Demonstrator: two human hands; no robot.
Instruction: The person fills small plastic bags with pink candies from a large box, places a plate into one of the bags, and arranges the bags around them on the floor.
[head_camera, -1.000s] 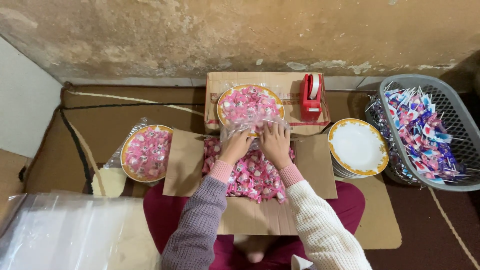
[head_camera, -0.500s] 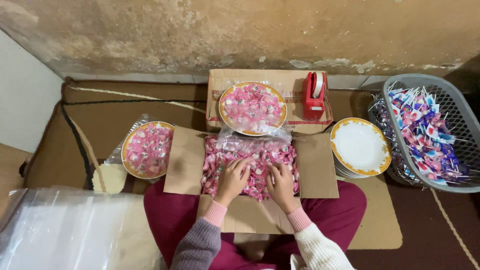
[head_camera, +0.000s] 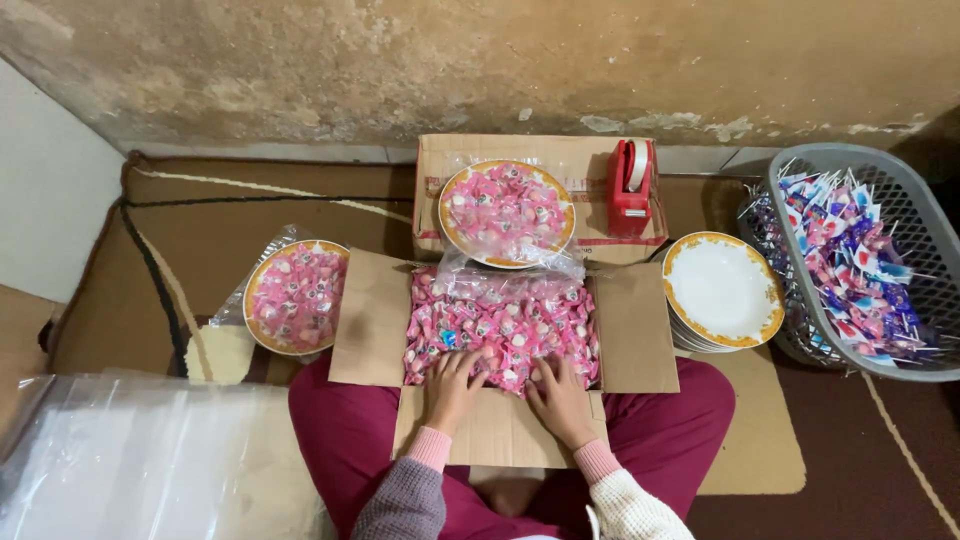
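Pink wrapped candies (head_camera: 505, 325) in open cardboard box (head_camera: 640, 330): left hand (head_camera: 452, 385), right hand (head_camera: 560, 400), fingers spread flat on them; careless scooping risks spilling over the flaps.

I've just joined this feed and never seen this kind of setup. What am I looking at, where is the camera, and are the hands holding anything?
No machine here: a person sits on the floor, and a camera on their head looks down. The left hand and right hand rest flat on pink wrapped candies filling an open cardboard box on their lap; neither grips anything. Beyond it, a closed box carries a wrapped plate of candies and a red tape dispenser. Another candy plate lies left, empty plates and a grey basket of wrapped sweets right.
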